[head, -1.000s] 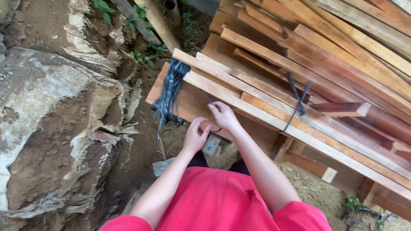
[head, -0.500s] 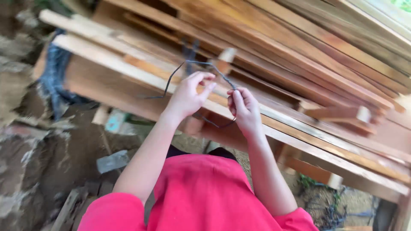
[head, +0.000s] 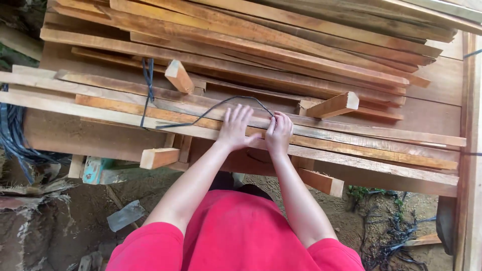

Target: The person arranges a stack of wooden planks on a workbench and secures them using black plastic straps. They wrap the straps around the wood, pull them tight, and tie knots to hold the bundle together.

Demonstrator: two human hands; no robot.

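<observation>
Outside, on brown dirt ground (head: 60, 236) with bits of rock and scraps. Ahead, a big stack of long wooden boards (head: 261, 65), flat and thin, orange-brown, rough at the edges. Among the boards, short wood blocks: one (head: 178, 76) poking up on the upper left, one (head: 334, 105) on the right, one (head: 159, 157) sticking out under the front edge. On the far left, a bundle of dark straps (head: 12, 135) hanging over the board ends. Down on the dirt, a flat grey scrap (head: 125, 216) and a small teal piece (head: 93, 169).

Across the front boards, a thin dark cord (head: 211, 111), bent in a loop: up and over the boards at the left, then curving toward the hands.

Left hand (head: 235, 128) flat on a front board (head: 351, 138), fingers spread wide, palm down, right beside the cord. Right hand (head: 279, 133) just next to it, nearly touching, fingers curled close together, tips pinching the end of the cord at the top of the hand. Both bare arms reaching out from red sleeves (head: 150, 246).
</observation>
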